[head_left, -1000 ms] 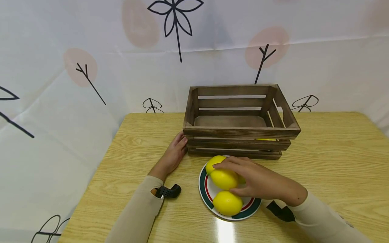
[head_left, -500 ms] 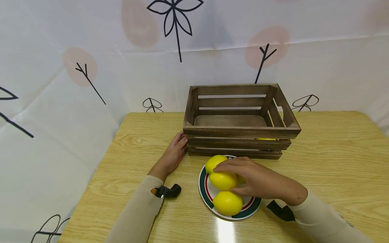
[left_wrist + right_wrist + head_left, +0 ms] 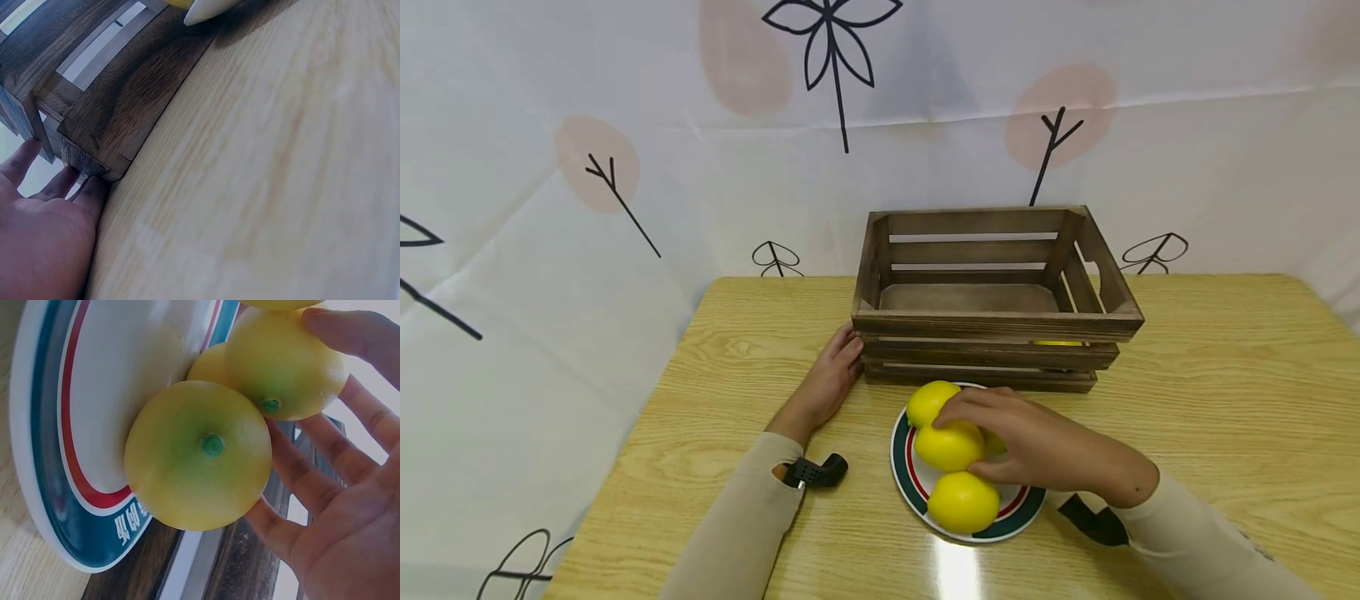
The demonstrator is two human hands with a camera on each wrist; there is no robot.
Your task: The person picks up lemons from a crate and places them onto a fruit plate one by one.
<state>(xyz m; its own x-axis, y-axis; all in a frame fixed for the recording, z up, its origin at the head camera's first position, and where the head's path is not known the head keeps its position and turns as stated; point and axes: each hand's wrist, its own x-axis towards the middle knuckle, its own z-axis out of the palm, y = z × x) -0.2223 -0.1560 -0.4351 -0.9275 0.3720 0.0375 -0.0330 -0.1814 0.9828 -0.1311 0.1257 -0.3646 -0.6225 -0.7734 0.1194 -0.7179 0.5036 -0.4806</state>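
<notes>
Several lemons sit on a white plate [image 3: 917,510] with a green and red rim. My right hand [image 3: 1037,442] reaches over them from the right and holds the middle lemon [image 3: 950,447], its thumb on the near side and fingers over the far side. In the right wrist view, the thumb lies on that lemon [image 3: 284,362] and the fingers spread behind it. Another lemon [image 3: 932,402] lies beyond it, one [image 3: 964,502] nearer, and one [image 3: 995,442] is mostly hidden by the hand. My left hand [image 3: 829,382] rests straight-fingered against the left end of the wooden crate [image 3: 992,325].
The slatted crate stands just behind the plate. Through its front slats a yellow thing [image 3: 1058,343] shows. A patterned cloth [image 3: 925,167] hangs behind the wooden table [image 3: 1210,375]. Dark wrist straps [image 3: 823,473] sit on both arms.
The middle lemon has shifted slightly left on the plate under my right hand, and its fingers have bent in a little more. My left hand stays at the crate.
</notes>
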